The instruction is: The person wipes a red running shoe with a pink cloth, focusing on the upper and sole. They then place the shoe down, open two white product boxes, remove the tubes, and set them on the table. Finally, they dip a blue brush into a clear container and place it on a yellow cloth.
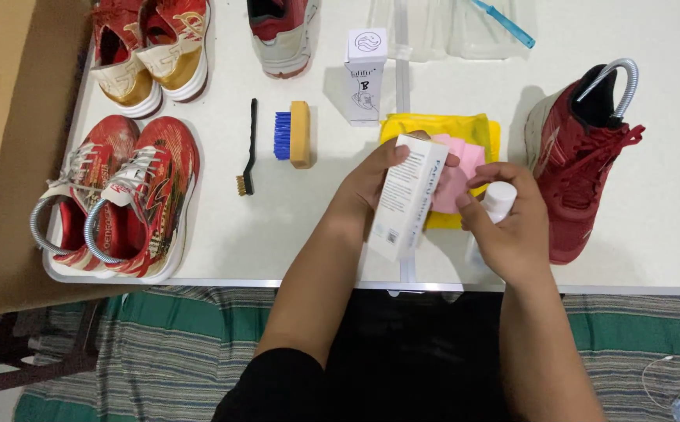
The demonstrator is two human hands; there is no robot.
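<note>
Now we have both hands over the near edge of the surface [652, 234]. Our left hand [375, 184] grips a tall white box [406, 199], tilted, fingers wrapped around its upper end. Our right hand [512, 227] is closed around a small white bottle [498, 199], just beside the box. Under and behind both hands lies a pink cloth [465, 160] on a yellow cloth [441, 129]. Right of our right hand stands a dark red shoe [570, 168] with a metal shoe tree in it. Beyond our left hand stands a second white box [364, 78]; further left lie a blue-bristled brush [293, 134] and a thin black brush [248, 148]. Well to the left sit red sneakers [117, 199].
</note>
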